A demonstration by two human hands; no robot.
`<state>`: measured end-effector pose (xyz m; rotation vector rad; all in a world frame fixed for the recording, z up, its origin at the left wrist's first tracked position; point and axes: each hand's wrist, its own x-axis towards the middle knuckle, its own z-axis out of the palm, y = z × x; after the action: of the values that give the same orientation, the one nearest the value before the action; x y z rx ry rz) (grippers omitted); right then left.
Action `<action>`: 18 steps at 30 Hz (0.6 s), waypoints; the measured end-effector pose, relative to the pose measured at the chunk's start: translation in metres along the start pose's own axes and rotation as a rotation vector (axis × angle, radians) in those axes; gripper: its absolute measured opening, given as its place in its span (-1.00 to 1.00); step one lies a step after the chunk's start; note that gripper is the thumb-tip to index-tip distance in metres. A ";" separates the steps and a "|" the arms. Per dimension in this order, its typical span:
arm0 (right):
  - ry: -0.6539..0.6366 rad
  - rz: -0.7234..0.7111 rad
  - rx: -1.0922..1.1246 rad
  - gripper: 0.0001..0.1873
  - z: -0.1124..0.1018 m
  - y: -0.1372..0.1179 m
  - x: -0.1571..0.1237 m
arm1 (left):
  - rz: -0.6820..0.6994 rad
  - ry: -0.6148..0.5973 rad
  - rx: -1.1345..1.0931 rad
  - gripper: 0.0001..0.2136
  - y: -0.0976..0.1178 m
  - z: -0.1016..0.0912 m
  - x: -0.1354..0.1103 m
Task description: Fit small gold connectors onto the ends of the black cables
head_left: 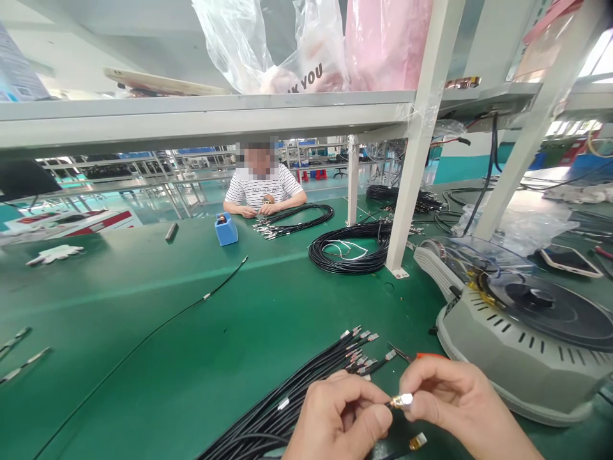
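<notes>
At the bottom of the view my left hand point(342, 415) pinches the end of a thin black cable. My right hand point(454, 399) grips a small metal connector point(402, 401) at that cable's tip, between thumb and forefinger. Both hands meet just above a bundle of black cables point(306, 390) whose metal-tipped ends fan out on the green table point(201, 332). A small brass piece point(417, 441) lies under my right hand. An orange-handled tool point(421, 355) lies just beyond my right hand, partly hidden.
A grey tape dispenser machine point(522, 326) stands at right. A white shelf post point(407, 191) rises mid-table beside a cable coil point(349, 249). One loose cable point(191, 306) crosses the table. A person in a striped shirt point(263, 188) sits opposite, with a blue box point(226, 229) nearby.
</notes>
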<state>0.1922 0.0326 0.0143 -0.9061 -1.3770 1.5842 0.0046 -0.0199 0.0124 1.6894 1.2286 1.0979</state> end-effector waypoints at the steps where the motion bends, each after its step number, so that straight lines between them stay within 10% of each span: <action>1: 0.003 -0.012 -0.005 -0.77 0.000 0.000 0.000 | 0.006 0.018 0.013 -0.88 0.000 0.001 0.000; 18: -0.107 -0.132 -0.162 -0.93 -0.008 0.017 0.002 | 0.021 -0.186 0.554 -0.73 0.054 -0.004 0.027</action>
<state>0.1965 0.0365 -0.0035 -0.8162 -1.6254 1.4548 0.0220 -0.0067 0.0687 2.1596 1.4816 0.6179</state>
